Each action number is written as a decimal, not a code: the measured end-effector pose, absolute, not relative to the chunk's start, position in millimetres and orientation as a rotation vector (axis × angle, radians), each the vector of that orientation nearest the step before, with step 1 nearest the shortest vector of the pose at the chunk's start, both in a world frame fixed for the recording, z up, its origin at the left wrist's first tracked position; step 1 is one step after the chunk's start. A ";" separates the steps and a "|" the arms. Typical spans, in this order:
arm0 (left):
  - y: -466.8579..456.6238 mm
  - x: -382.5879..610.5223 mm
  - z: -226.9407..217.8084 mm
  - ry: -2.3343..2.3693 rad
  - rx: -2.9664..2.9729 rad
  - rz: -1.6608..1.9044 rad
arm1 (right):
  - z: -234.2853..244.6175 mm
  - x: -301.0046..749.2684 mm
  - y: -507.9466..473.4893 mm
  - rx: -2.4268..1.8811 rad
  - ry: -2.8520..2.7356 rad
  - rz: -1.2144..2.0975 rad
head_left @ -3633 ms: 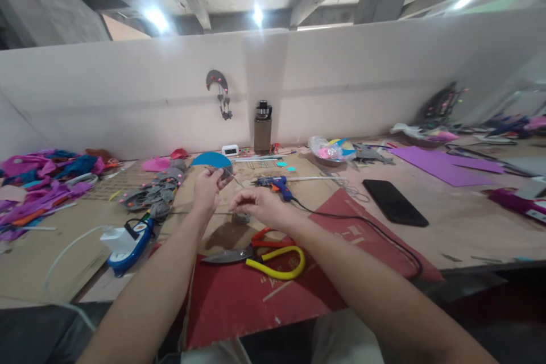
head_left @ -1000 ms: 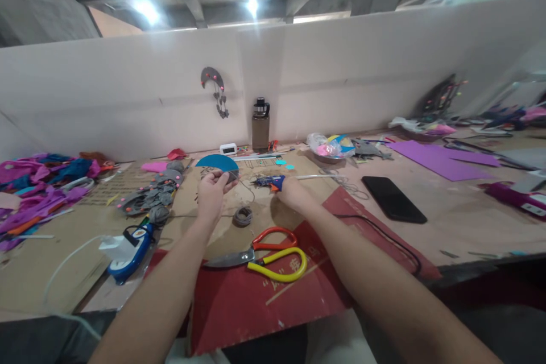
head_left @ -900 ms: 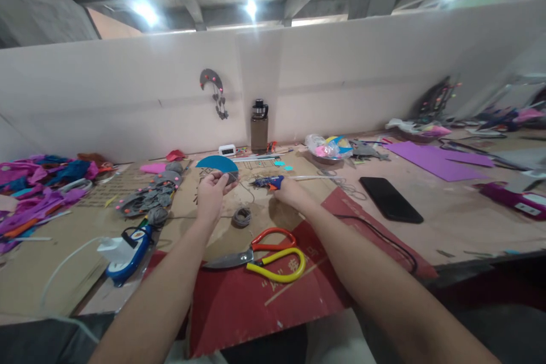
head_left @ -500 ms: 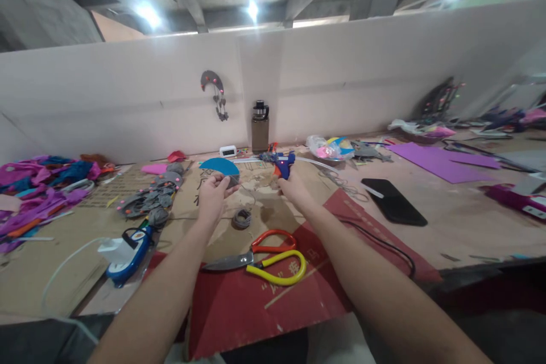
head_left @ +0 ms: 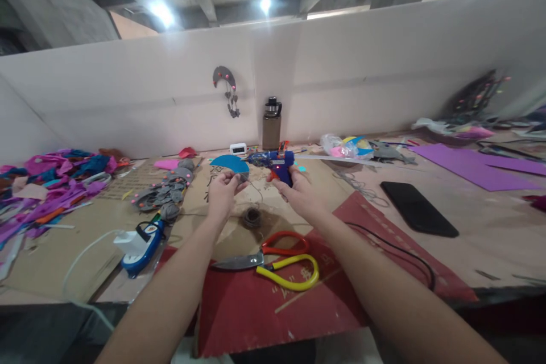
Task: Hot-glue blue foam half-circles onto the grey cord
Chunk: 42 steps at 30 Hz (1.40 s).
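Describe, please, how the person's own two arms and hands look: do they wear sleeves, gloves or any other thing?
The left hand and the right hand are bare, without gloves. The left forearm and the right forearm are uncovered too: no sleeve, watch or bracelet shows on either. Whether there are rings is too small to tell.

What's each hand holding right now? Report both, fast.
Left hand: closed, pinching the blue rounded piece.
Right hand: closed, holding the glue gun by its handle.
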<state>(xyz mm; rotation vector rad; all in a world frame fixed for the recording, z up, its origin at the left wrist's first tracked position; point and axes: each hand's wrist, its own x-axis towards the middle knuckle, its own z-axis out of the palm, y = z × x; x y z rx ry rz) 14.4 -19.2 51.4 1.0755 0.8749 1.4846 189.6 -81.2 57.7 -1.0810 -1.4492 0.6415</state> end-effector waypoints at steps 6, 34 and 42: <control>-18.2 14.0 50.0 0.850 1.082 1.511 | 57.1 185.9 -85.1 -1.154 -1.603 0.439; -20.1 13.2 50.1 0.908 1.192 1.548 | 51.2 184.7 -84.6 -1.306 -1.715 0.371; -21.8 12.2 52.7 0.908 1.208 1.535 | 54.5 185.3 -85.2 -1.284 -1.699 0.344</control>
